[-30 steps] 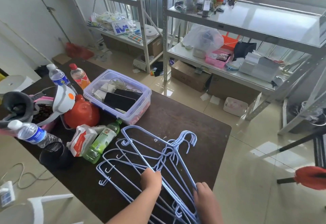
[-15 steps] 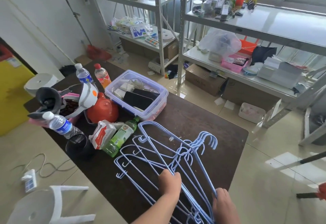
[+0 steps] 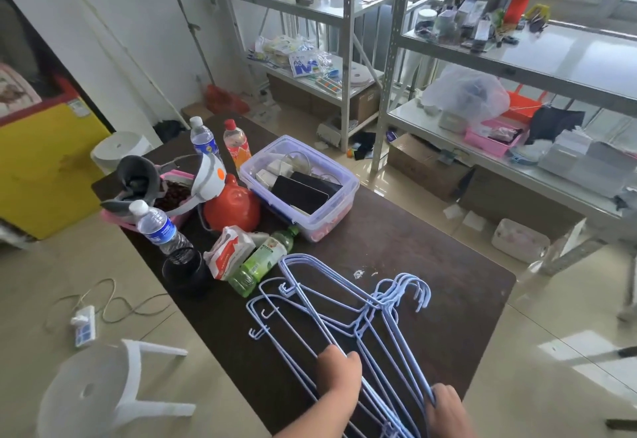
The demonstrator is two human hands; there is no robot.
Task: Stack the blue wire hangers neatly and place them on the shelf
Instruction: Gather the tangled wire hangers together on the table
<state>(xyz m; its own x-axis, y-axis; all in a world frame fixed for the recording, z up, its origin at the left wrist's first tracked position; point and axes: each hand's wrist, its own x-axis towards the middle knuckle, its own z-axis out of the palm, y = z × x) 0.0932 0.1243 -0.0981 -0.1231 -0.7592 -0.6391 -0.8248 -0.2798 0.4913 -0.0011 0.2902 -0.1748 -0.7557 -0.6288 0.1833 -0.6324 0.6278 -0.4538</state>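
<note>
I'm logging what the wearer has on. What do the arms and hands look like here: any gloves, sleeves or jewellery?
Both hands are bare: no gloves on the left hand or right hand. No sleeve, watch or ring shows on the visible forearms, which run off the bottom edge.

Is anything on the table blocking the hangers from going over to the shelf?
Nothing visible does. Both hands, left and right, already grip the hangers; the table beyond them is bare, then open floor to the shelf.
</note>
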